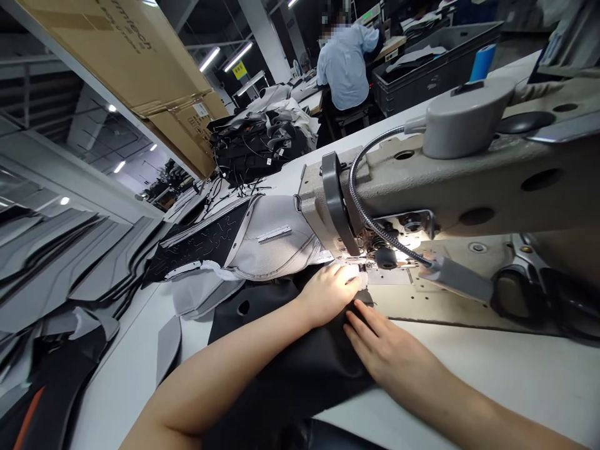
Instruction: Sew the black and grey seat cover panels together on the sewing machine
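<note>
A black sheet of leather-like material [300, 356] lies on the white table, its upper edge at the lit needle area of a sewing machine [469, 187]. My left hand [328, 292] is closed on that edge with bent fingers, right beside the presser foot; its fingertips partly hide what they grip. Flat on the same sheet, my right hand [389, 347] has its fingers stretched out, their tips near the left hand. A grey padded fabric piece [274, 234] with stitched seams and a white label rests behind the sheet, left of the machine head.
Scissors [520, 287] lie on the machine bed at right. A bendable lamp [462, 281] reaches down by the needle. Stacked grey panels [56, 262] fill the left side. Cardboard boxes [126, 56] stand behind. A person in a light blue shirt [347, 65] sits farther back beside a grey bin [431, 69].
</note>
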Motion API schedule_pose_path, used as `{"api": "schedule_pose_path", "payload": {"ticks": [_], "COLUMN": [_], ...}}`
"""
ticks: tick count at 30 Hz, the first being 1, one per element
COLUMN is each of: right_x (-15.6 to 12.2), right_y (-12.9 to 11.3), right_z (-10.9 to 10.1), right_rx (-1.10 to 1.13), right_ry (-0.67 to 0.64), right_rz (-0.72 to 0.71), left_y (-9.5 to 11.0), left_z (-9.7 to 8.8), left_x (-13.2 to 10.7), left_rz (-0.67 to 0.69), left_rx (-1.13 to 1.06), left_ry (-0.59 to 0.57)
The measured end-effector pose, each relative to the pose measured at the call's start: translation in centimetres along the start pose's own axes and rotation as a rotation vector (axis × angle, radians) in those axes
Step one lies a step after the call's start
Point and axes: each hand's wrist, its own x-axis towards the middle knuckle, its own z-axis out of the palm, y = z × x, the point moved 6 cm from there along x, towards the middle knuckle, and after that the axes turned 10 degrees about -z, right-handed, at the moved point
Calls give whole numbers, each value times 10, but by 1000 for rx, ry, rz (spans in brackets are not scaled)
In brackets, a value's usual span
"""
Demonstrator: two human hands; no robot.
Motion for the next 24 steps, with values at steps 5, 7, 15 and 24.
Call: {"api": "schedule_pose_path", "payload": {"ticks": [5,7,15,24], "right_x": [-2,-3,-5,-3], "right_y": [13,13,17,21], "right_z": [3,4,8,4], "right_rx": [-8,-11,-17,-23], "right_ry": [2,-6,-7,-29], "right_rz": [7,14,48,12], "left_y": [-5,-6,-2,-21], "left_z": [-2,-2,-1,0], "left_x": [5,6,10,10], "left_rz": [63,68,52,138], "left_rx": [61,60,32,-181], "left_ry": [18,25,16,-9]}}
